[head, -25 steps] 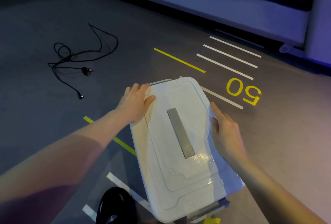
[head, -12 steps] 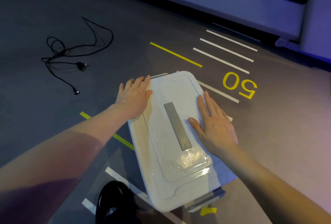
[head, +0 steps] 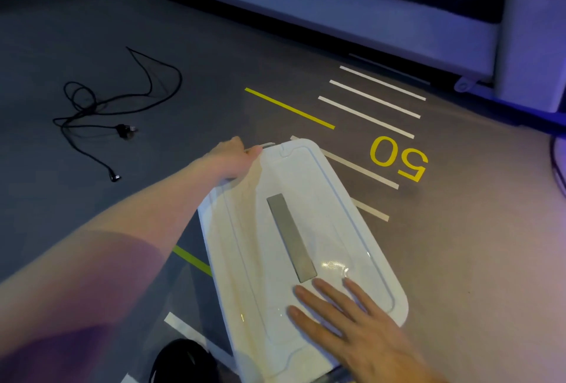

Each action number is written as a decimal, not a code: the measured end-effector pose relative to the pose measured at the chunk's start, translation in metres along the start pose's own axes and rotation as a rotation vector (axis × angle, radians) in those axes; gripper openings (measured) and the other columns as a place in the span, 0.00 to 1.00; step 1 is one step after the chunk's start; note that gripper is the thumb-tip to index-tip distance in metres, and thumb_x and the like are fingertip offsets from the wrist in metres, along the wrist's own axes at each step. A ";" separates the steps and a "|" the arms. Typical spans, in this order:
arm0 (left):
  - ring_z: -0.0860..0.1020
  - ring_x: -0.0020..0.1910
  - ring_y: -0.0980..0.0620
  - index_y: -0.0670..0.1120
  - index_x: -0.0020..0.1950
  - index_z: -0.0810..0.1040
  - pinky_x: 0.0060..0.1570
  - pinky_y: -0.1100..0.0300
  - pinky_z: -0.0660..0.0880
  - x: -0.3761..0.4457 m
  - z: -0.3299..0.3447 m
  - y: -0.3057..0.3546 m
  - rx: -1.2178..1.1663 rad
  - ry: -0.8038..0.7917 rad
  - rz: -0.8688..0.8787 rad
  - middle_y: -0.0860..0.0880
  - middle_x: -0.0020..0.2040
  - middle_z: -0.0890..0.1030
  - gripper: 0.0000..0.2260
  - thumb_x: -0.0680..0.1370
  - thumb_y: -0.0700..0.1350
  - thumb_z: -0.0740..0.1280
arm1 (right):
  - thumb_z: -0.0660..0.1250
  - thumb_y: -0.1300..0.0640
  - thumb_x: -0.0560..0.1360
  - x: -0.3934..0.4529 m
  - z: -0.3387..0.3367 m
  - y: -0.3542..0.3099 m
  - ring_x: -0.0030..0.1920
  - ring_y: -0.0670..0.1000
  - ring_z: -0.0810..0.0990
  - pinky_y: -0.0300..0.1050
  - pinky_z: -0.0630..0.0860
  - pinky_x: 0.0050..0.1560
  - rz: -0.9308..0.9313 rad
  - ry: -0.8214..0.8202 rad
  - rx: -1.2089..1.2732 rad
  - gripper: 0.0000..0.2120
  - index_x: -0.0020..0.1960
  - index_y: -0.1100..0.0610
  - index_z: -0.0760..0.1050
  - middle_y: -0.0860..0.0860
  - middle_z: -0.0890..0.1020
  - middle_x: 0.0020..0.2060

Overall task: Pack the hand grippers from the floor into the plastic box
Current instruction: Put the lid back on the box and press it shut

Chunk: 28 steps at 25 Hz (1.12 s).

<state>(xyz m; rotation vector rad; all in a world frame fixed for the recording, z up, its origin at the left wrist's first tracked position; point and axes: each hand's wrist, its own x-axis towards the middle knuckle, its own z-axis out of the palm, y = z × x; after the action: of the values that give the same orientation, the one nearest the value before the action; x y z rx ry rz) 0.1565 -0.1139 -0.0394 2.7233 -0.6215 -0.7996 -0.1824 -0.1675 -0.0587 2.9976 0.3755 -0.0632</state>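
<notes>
Head view: 1 wide look down at a grey floor [head: 459, 245] with a white plastic box [head: 300, 229] lying lengthwise from near to far.
Box state: lid [head: 333, 199] on top, a grey strip [head: 291, 237] along its middle; inside hidden.
Hand grippers: none visible anywhere on the floor, so whether any sit inside the box cannot be told.
Left hand: left hand [head: 232, 157] at the far-left corner of the lid, its fingers curled over the edge by a latch tab [head: 263, 146]; whether they actually pinch it cannot be told.
Right hand: right hand [head: 352, 330] flat on the near end of the lid, fingers [head: 324, 294] spread and holding nothing.
Step in hand: judged as working the lid at the far latch, closing or opening, while the right palm steadies the box.
Next move: likely needs firm pressure at the far corner with the near end held down so the box does not slide.
Floor marks: yellow "50" [head: 398, 157] and white stripes [head: 376, 101] to the right, a yellow line [head: 289, 108] far of the box.
Around: black cable [head: 101, 113] well apart on the far left, a dark rounded object [head: 180, 361] at the near edge, a white frame [head: 306, 12] along the far side.
In the way: nothing crowds the lid; the cable lies clear of both arms.
</notes>
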 end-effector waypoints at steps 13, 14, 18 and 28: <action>0.75 0.50 0.41 0.46 0.54 0.73 0.44 0.53 0.64 -0.018 0.020 -0.007 0.136 0.354 0.436 0.45 0.52 0.79 0.12 0.80 0.52 0.55 | 0.73 0.40 0.63 0.000 -0.002 -0.009 0.73 0.55 0.61 0.57 0.52 0.69 0.012 -0.001 -0.014 0.48 0.76 0.52 0.56 0.51 0.60 0.75; 0.75 0.51 0.40 0.46 0.56 0.73 0.45 0.52 0.65 -0.020 0.021 -0.004 0.131 0.357 0.417 0.43 0.54 0.78 0.12 0.80 0.51 0.56 | 0.75 0.40 0.59 0.000 -0.006 -0.009 0.73 0.55 0.62 0.57 0.53 0.69 0.016 -0.034 0.015 0.52 0.76 0.52 0.55 0.51 0.60 0.75; 0.73 0.58 0.39 0.43 0.60 0.71 0.52 0.49 0.67 -0.025 0.025 0.009 0.115 0.335 0.287 0.39 0.59 0.75 0.14 0.81 0.49 0.56 | 0.76 0.40 0.58 -0.002 -0.008 -0.011 0.74 0.56 0.55 0.59 0.53 0.69 0.043 -0.102 0.070 0.57 0.77 0.53 0.50 0.53 0.56 0.76; 0.70 0.62 0.38 0.40 0.63 0.68 0.56 0.47 0.68 -0.030 0.023 0.024 0.195 0.364 0.170 0.37 0.62 0.72 0.14 0.81 0.47 0.55 | 0.67 0.32 0.66 -0.002 -0.013 -0.011 0.75 0.56 0.58 0.59 0.57 0.70 0.065 -0.053 0.119 0.48 0.77 0.51 0.52 0.51 0.57 0.76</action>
<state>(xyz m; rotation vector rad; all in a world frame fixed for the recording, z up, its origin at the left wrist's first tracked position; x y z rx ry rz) 0.1132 -0.1237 -0.0368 2.8323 -0.8668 -0.2032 -0.1869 -0.1557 -0.0471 3.1155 0.2772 -0.1647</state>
